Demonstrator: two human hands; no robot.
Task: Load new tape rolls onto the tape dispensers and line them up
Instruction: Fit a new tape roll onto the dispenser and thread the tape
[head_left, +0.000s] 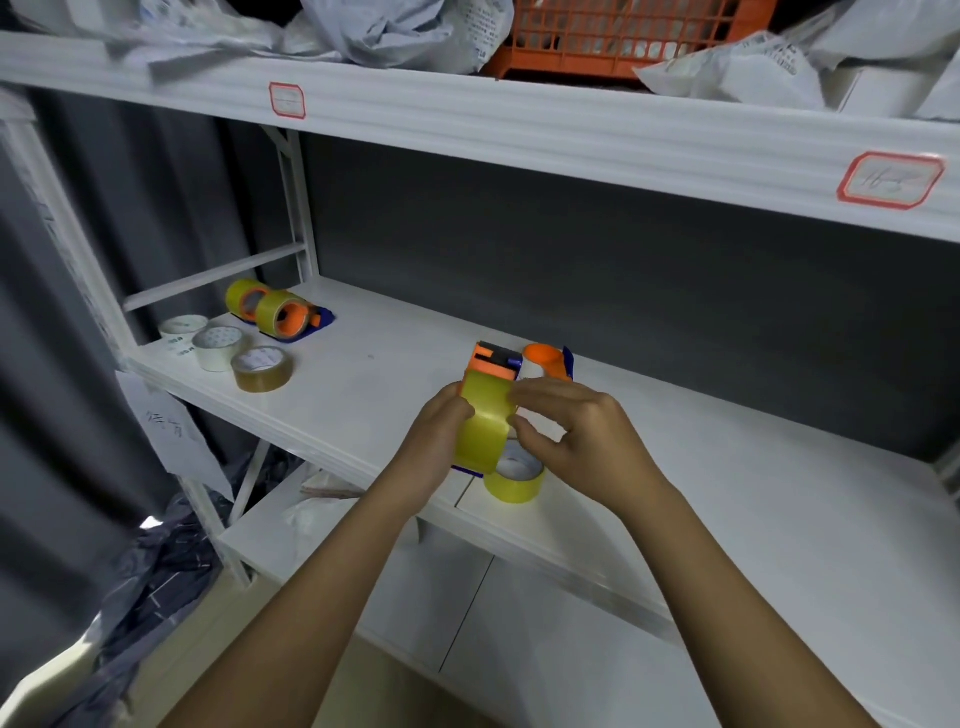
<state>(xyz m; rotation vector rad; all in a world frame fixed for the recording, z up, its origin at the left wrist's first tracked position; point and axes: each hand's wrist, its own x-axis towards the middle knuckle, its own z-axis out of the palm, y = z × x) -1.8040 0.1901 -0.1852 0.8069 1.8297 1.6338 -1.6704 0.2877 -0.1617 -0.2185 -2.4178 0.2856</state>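
Observation:
Above the white shelf (727, 467) I hold an orange and blue tape dispenser (494, 364) loaded with a yellow tape roll (483, 426). My left hand (434, 441) grips the roll's left side. My right hand (576, 436) pinches the tape's edge from the right. A second yellow tape roll (517, 478) lies flat on the shelf under my hands. Another empty dispenser with an orange hub (545, 361) stands just behind. Two loaded dispensers (283, 314) sit side by side at the shelf's far left.
Three loose rolls lie at the left front of the shelf: two white ones (218, 345) and a brown one (261, 369). An upper shelf holds an orange crate (623, 36) and grey mail bags (395, 31). A lower shelf (519, 597) and bags on the floor are below.

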